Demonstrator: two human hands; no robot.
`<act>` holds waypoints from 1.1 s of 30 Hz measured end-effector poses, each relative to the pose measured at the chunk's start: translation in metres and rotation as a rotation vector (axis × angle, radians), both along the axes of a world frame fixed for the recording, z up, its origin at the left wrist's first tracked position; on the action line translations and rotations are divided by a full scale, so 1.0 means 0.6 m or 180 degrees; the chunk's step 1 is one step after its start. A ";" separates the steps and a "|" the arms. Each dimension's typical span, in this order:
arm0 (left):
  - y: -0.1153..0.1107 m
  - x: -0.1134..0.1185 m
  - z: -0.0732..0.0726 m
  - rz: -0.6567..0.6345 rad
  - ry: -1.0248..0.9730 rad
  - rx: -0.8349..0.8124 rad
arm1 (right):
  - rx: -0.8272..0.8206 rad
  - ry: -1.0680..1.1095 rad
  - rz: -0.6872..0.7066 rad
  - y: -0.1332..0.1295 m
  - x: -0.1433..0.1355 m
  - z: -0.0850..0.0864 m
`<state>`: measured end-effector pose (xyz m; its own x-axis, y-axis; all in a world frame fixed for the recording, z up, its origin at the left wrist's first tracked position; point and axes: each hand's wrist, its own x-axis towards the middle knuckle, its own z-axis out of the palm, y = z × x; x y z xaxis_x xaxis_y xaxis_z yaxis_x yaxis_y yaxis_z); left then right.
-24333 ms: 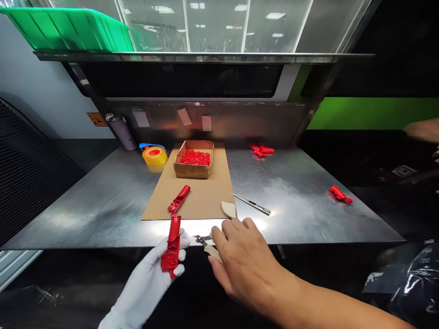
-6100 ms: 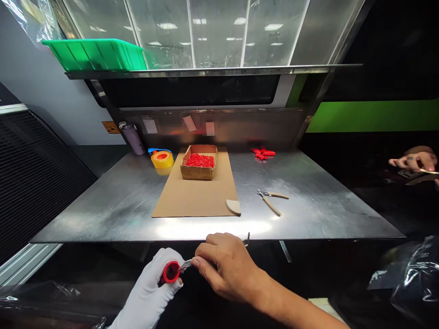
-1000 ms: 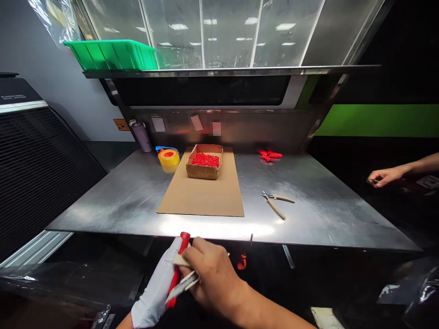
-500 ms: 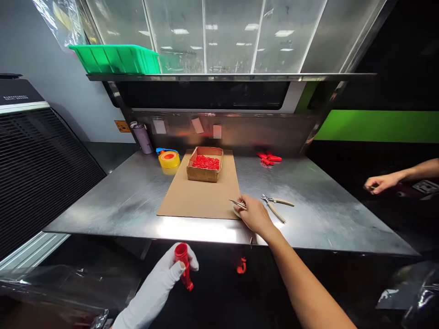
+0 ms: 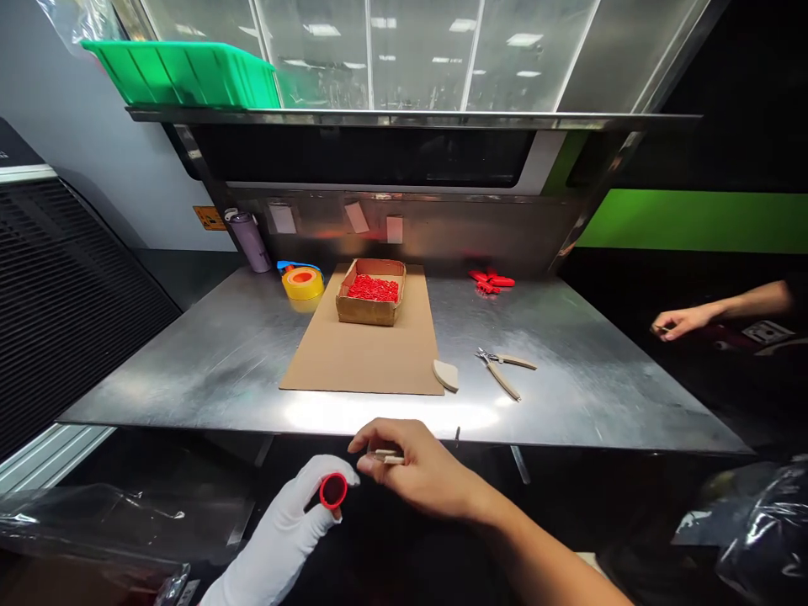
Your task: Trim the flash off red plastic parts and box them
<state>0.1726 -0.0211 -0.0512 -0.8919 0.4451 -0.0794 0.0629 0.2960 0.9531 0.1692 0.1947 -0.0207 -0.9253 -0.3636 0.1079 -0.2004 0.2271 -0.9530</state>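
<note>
Red and round-mouthed, a tube (image 5: 333, 491) is held in the gloved left hand (image 5: 301, 502), in front of the near edge of the table (image 5: 189, 370); fingers and thumb are curled closely about its sides. A slim tool (image 5: 387, 457) is gripped between the narrowed fingers of the bare right hand (image 5: 413, 463); its tip cannot be made out. From these right fingers the tube is found to the left and slightly lower in view, just beside but not seen to be touched; it is enclosed by the left hand, the nearer of the two. The open mouth is turned up toward the viewer, and the long axis, strongly foreshortened, is directed back into the left hand, by which the far end is hidden. Pliers (image 5: 503, 381) and a pale wedge (image 5: 446, 375) are seen beyond the right hand.
</note>
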 end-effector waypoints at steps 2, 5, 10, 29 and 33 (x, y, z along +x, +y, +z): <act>0.006 0.001 0.003 -0.0061 -0.0136 0.0015 | -0.0416 -0.0184 0.0163 -0.014 0.011 0.002; 0.010 0.004 0.002 -0.0094 -0.0322 0.0101 | -0.0638 -0.0311 0.0251 -0.026 0.017 0.000; 0.000 0.003 -0.030 -0.0185 -0.0020 0.0080 | -0.0493 -0.0436 0.0095 -0.041 0.016 -0.019; 0.003 0.009 -0.019 -0.0199 -0.0488 0.0129 | -0.1292 -0.0793 0.0274 -0.050 0.024 -0.033; 0.001 0.011 -0.019 -0.0202 -0.0333 0.0021 | -0.1306 -0.0621 0.0341 -0.048 0.019 -0.039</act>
<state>0.1792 -0.0203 -0.0625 -0.8490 0.5012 -0.1674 -0.0185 0.2883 0.9574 0.1805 0.1657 -0.0443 -0.9021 -0.4219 0.0903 -0.0101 -0.1886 -0.9820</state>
